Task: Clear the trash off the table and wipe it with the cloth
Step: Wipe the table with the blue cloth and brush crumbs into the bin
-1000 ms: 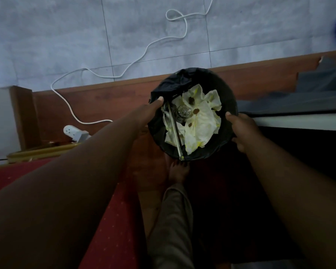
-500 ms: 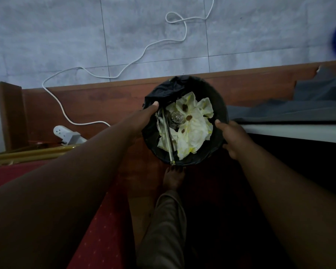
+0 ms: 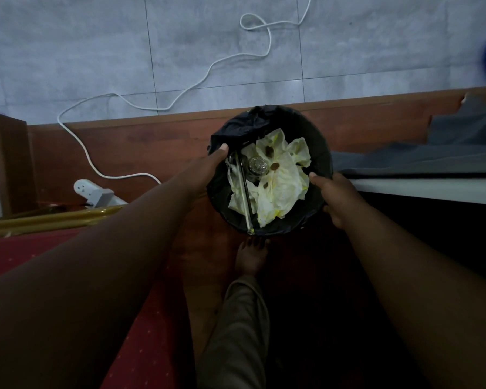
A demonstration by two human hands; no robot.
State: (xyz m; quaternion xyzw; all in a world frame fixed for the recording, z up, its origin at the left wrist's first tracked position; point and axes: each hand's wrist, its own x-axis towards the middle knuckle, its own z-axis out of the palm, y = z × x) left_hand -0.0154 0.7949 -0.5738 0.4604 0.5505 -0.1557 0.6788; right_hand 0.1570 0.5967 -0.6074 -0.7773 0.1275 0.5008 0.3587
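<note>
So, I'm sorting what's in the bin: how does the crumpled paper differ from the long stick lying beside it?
The crumpled paper is wide, pale and soft-looking, with brown and yellow stains; the stick is thin, straight and rigid-looking. The paper fills most of the bin's opening; the stick runs along its left side, its tip near the rim. Both lie inside the black-lined bin.

You look down in dim light on grey floor tiles (image 3: 82, 51) crossed by a looping white cable (image 3: 208, 77) that runs to a power strip (image 3: 91, 192), with a brown wooden frame (image 3: 124, 153) just below them, red carpet (image 3: 141, 346) nearest you and grey fabric (image 3: 432, 153) at right.
</note>
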